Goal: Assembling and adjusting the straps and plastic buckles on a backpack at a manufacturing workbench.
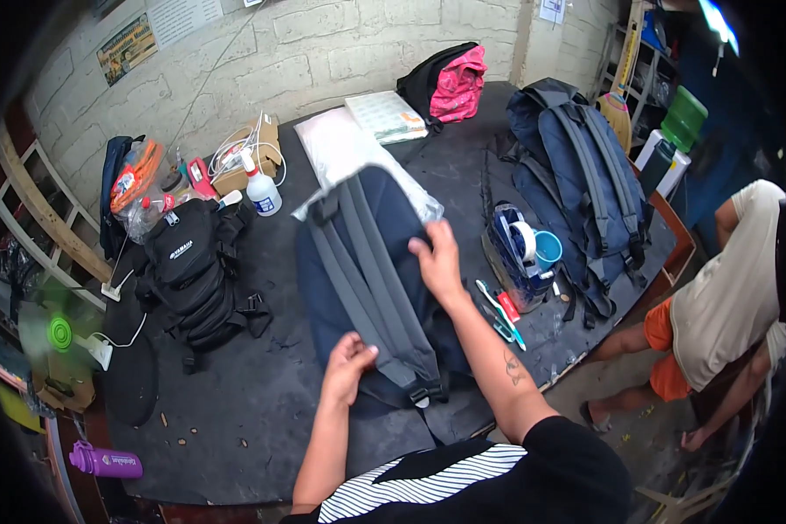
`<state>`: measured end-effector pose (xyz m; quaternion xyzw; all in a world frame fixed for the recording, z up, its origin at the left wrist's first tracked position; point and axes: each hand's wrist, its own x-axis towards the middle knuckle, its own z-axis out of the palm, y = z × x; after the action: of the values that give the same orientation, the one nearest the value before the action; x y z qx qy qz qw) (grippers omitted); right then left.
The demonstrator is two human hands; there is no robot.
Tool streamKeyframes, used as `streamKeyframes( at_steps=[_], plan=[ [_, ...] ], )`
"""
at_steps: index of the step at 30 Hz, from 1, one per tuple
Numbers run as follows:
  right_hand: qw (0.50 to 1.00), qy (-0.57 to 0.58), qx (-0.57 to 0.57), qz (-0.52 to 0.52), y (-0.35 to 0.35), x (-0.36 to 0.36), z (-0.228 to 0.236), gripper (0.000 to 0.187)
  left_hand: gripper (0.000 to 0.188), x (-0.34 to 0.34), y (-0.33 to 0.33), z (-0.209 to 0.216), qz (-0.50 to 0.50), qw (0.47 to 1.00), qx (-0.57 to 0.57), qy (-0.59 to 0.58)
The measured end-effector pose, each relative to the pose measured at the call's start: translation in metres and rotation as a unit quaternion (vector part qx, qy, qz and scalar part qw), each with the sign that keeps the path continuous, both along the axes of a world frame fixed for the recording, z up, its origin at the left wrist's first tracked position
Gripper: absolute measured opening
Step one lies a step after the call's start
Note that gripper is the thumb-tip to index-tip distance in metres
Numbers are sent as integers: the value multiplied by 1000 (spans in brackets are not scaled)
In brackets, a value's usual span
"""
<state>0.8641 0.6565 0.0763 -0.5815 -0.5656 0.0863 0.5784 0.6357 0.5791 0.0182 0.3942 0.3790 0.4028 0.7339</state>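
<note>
- Your navy backpack [371, 293] is at the centre of the frame, grey straps facing up, over the dark table [258, 419].
- Your left hand [349, 367] is at its lower left, fingers loosely curled; I cannot tell whether they grip.
- Your right hand [439, 262] is at its right edge, thumb apart from the fingers; grip cannot be confirmed.
- Right of centre, near your right forearm: blue cup [547, 250].
- Upper right: larger dark backpack [576, 166].
- Left: black bag [188, 271].
- Upper left: spray bottle [263, 194].
</note>
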Motion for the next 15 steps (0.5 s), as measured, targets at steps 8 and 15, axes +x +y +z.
streamKeyframes(
  at_steps=[8,15],
  plan=[
    [966,-161,115,-167,63,30,84,40,66,19,103,118,98,975,172,-101],
    [946,138,-161,244,4,-11,59,38,56,39,156,171,-21,950,235,-204]
  ],
)
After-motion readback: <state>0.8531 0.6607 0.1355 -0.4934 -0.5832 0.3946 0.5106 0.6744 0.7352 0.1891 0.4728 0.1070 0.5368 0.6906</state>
